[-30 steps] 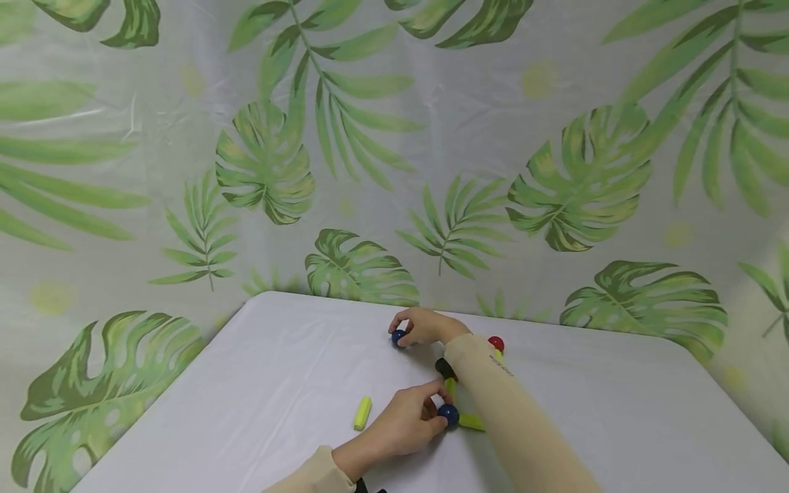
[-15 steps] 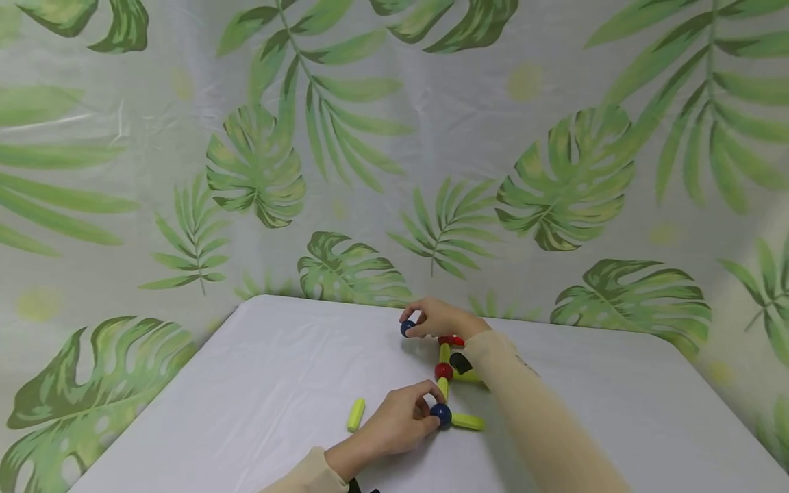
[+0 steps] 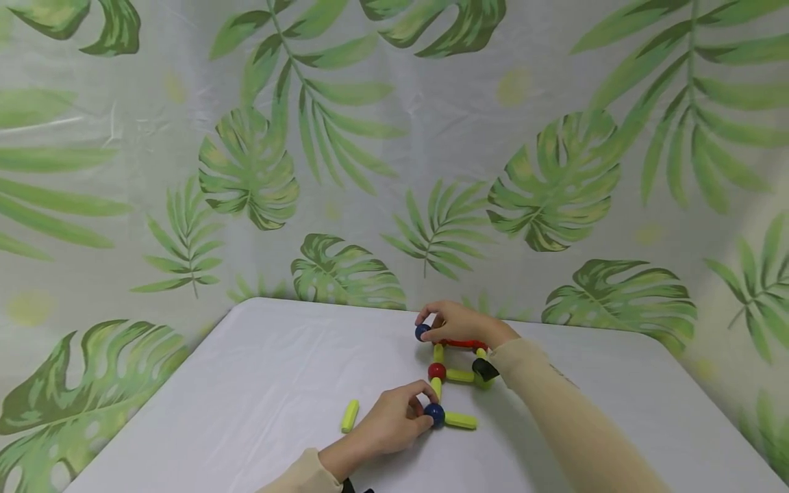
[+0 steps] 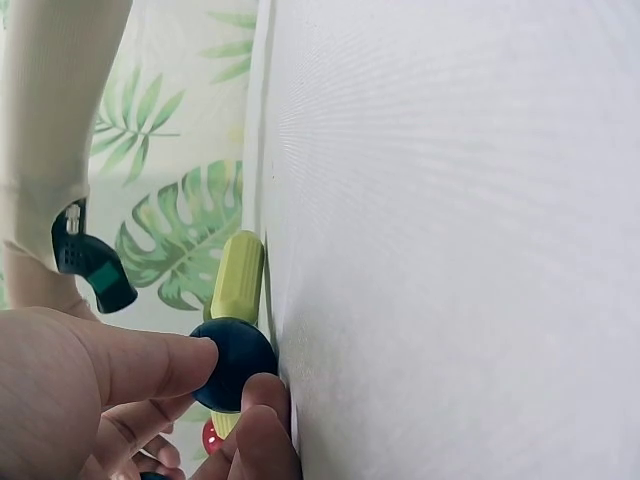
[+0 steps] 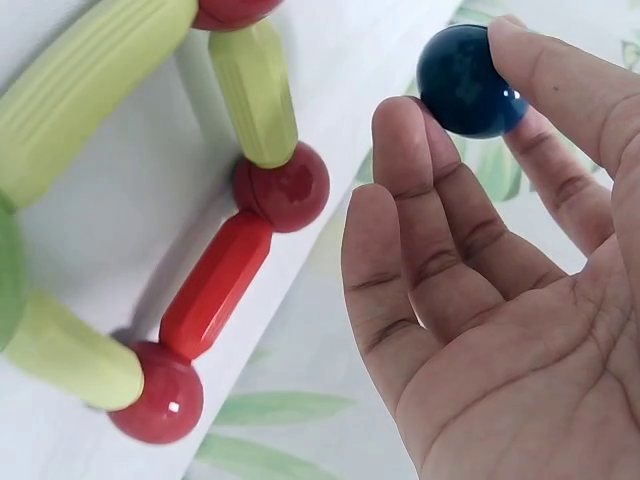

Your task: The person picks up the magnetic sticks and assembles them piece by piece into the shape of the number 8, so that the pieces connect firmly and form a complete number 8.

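Observation:
My left hand (image 3: 394, 419) pinches a blue ball (image 3: 434, 415) at the near corner of a ball-and-rod frame lying on the table. From that ball one yellow-green rod (image 3: 460, 420) points right, and another runs away to a red ball (image 3: 437, 371). Farther off, a red rod (image 5: 217, 287) joins two red balls, one of them a dark red ball (image 5: 283, 187) in the right wrist view. My right hand (image 3: 459, 323) holds a second blue ball (image 5: 470, 80) between thumb and fingertips, apart from the frame and beside its far left corner. A green ball (image 5: 8, 275) shows partly at the frame's right side.
A loose yellow-green rod (image 3: 350, 415) lies left of my left hand on the white table (image 3: 283, 363). Behind the table's far edge hangs a leaf-patterned sheet (image 3: 345, 171). My right forearm crosses above the right side of the table.
My right hand has moved to the right with its blue ball, and its arm uncovers more of the frame. The left hand keeps its pinch on the near blue ball. The head view has shifted slightly.

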Motion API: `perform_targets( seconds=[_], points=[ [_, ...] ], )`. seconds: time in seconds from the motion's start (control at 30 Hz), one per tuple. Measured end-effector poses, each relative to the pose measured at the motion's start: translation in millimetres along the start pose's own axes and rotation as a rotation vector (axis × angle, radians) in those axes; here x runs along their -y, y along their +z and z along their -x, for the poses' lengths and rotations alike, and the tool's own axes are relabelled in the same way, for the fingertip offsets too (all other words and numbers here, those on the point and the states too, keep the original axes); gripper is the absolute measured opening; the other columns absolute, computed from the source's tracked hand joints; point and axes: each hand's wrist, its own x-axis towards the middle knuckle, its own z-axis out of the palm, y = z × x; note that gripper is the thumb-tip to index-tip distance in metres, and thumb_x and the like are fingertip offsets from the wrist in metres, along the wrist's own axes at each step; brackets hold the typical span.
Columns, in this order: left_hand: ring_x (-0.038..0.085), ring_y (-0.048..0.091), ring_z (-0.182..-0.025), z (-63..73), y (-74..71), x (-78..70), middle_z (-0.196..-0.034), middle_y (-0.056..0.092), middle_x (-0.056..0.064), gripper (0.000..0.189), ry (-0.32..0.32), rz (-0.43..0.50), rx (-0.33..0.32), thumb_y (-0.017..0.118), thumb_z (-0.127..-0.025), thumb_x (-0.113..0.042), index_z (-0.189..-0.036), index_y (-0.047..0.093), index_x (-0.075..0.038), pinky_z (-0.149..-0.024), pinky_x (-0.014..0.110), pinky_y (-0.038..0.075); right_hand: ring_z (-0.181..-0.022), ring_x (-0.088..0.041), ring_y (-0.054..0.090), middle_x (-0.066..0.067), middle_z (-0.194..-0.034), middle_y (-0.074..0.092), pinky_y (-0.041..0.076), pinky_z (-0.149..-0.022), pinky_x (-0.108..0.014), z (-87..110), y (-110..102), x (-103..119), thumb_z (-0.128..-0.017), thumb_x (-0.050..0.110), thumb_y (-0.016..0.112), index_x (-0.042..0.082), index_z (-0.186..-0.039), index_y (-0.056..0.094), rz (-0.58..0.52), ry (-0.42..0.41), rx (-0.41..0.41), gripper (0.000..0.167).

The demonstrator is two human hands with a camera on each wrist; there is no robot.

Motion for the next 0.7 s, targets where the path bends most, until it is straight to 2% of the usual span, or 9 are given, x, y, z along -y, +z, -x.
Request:
perform_targets(
  seconds=[0.17,0.3,0.4,0.47,0.7],
  points=[
    [0.009,0.058,-0.07,-0.2,0.3,0.2,-0.089,0.065,-0.003,0.024,0.003,0.009,0.002,0.076,-0.098,-0.009,-0.115,0.067,-0.021,-0.063,0.022,0.045,-0.095,-0.021,0.071,-0.012,-0.107,0.078,0.058,-0.09,-0.036,14.1,-5,-1,-0.102,0.024,0.075,0.009,-0.132,0.066,0.032,-0.02,-0.002,0.035],
    [0.008,0.058,-0.069,-0.2,0.6,-0.4,-0.089,0.065,-0.003,0.024,0.008,0.014,0.005,0.076,-0.097,-0.009,-0.116,0.067,-0.021,-0.061,0.021,0.046,-0.086,-0.027,0.069,-0.016,-0.106,0.077,0.056,-0.077,-0.033,27.2,-6,-2,-0.103,0.024,0.074,0.008,-0.132,0.064,0.011,-0.024,0.011,0.034],
    [0.008,0.058,-0.069,0.9,0.1,-1.7,-0.089,0.065,-0.002,0.023,0.011,0.016,0.008,0.076,-0.098,-0.009,-0.116,0.067,-0.02,-0.062,0.021,0.046,-0.085,-0.035,0.068,-0.021,-0.104,0.076,0.053,-0.073,-0.033,37.3,-6,-5,-0.103,0.022,0.074,0.007,-0.13,0.063,-0.022,-0.032,0.019,0.032],
    [0.009,0.058,-0.07,1.6,-0.5,-2.4,-0.09,0.065,-0.002,0.023,0.012,0.015,0.007,0.076,-0.098,-0.009,-0.116,0.067,-0.02,-0.062,0.021,0.045,-0.089,-0.034,0.068,-0.018,-0.101,0.075,0.053,-0.076,-0.032,43.8,-5,-7,-0.102,0.022,0.074,0.007,-0.128,0.063,-0.025,-0.039,0.012,0.032],
    [0.011,0.058,-0.071,1.1,-0.8,-1.6,-0.09,0.064,-0.001,0.023,-0.011,0.019,0.009,0.076,-0.098,-0.01,-0.115,0.067,-0.022,-0.062,0.022,0.045,-0.08,-0.02,0.058,-0.004,-0.088,0.064,0.049,-0.075,-0.032,67.0,0,-14,-0.1,0.027,0.078,0.012,-0.127,0.062,-0.005,-0.014,0.002,0.035]
  ],
)
